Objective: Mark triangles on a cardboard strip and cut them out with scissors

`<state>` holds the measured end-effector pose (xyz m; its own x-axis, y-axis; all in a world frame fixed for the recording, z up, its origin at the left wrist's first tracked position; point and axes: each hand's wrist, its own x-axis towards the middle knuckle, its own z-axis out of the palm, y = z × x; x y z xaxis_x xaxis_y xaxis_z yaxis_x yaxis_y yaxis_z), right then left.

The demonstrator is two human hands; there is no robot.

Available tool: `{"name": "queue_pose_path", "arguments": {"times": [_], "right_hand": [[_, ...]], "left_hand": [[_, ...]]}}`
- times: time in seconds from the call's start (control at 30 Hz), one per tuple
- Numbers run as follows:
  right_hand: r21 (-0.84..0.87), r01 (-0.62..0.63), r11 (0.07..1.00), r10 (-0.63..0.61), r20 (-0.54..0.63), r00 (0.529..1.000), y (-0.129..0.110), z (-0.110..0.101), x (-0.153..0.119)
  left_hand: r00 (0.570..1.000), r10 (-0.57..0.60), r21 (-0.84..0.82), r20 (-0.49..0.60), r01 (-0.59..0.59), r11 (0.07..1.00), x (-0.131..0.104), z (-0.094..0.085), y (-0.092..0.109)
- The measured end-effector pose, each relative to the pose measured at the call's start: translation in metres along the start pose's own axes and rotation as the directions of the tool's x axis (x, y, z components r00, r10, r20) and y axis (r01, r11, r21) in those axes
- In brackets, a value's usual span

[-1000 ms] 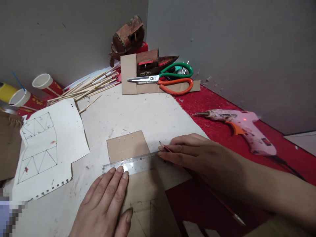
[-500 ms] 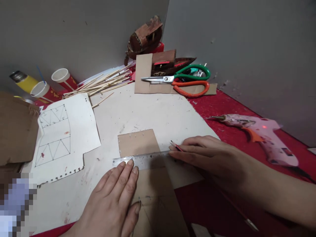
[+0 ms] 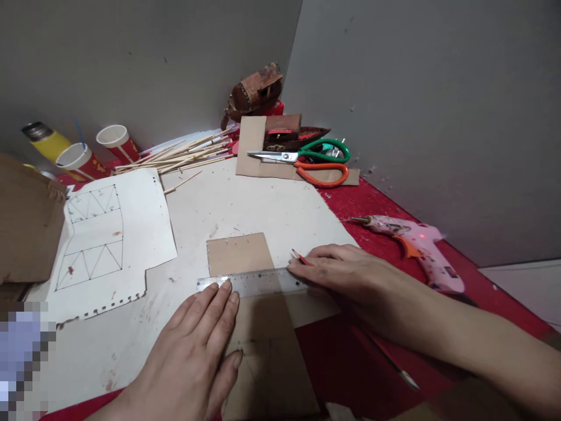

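Gray walls (image 3: 394, 117) meet behind a red table (image 3: 363, 193) with a big pale sheet (image 3: 245, 199) on it. The left hand (image 3: 193, 345) lies flat, its fingers pressing a clear ruler (image 3: 249, 282) on a strip of brown cardboard (image 3: 241, 254). The right hand (image 3: 346, 272) is by the ruler's other end, with a red pencil (image 3: 299, 256) held in its fingers; it seems to touch the ruler, but shadow makes that hard to see. Green and orange scissors (image 3: 289, 156) lie past the cardboard, and a pink glue gun (image 3: 421, 242) is on the right. On the left is a white paper (image 3: 144, 234) with drawn triangles, near thin sticks (image 3: 193, 153) and two red cups (image 3: 123, 146).
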<state>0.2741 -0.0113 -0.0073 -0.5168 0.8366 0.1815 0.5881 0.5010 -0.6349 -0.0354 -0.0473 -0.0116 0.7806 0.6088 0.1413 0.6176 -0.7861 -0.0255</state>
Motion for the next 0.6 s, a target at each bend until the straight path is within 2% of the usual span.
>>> {"name": "queue_pose_path", "arguments": {"times": [0.1,0.2,0.23,0.27,0.33,0.4,0.47,0.53,0.6], "right_hand": [[0.027,0.023,0.999,-0.023,-0.011,1.000,-0.014,-0.010,0.007],[0.177,-0.022,0.984,0.031,-0.049,0.998,-0.035,-0.013,0.025],[0.245,0.037,0.969,-0.031,-0.029,0.999,-0.042,-0.011,0.033],[0.299,0.082,0.951,-0.081,-0.017,0.997,-0.047,-0.007,0.042],[0.384,0.050,0.922,-0.076,0.054,0.996,-0.054,0.005,0.062],[0.450,-0.102,0.887,0.063,0.102,0.993,-0.056,0.021,0.079],[0.535,-0.235,0.812,0.173,0.164,0.971,-0.054,0.037,0.091],[0.593,-0.267,0.760,0.195,0.184,0.963,-0.049,0.050,0.098],[0.604,-0.253,0.756,0.170,0.192,0.966,-0.045,0.058,0.102]], "left_hand": [[1.000,-0.012,-0.023,0.018,0.013,1.000,0.000,-0.001,0.002],[0.999,-0.024,-0.050,0.033,0.025,0.998,0.000,-0.002,0.003],[0.999,-0.028,-0.061,0.037,0.030,0.998,0.000,-0.001,0.004],[0.999,-0.031,-0.072,0.039,0.033,0.997,-0.001,-0.001,0.004],[0.998,-0.042,-0.098,0.043,0.046,0.994,-0.002,0.000,0.004],[0.997,-0.059,-0.125,0.045,0.064,0.990,-0.002,0.000,0.005],[0.996,-0.074,-0.154,0.048,0.080,0.985,-0.002,0.000,0.005],[0.995,-0.086,-0.183,0.052,0.094,0.979,-0.002,-0.001,0.005],[0.994,-0.099,-0.208,0.047,0.107,0.972,-0.001,0.000,0.004]]}}
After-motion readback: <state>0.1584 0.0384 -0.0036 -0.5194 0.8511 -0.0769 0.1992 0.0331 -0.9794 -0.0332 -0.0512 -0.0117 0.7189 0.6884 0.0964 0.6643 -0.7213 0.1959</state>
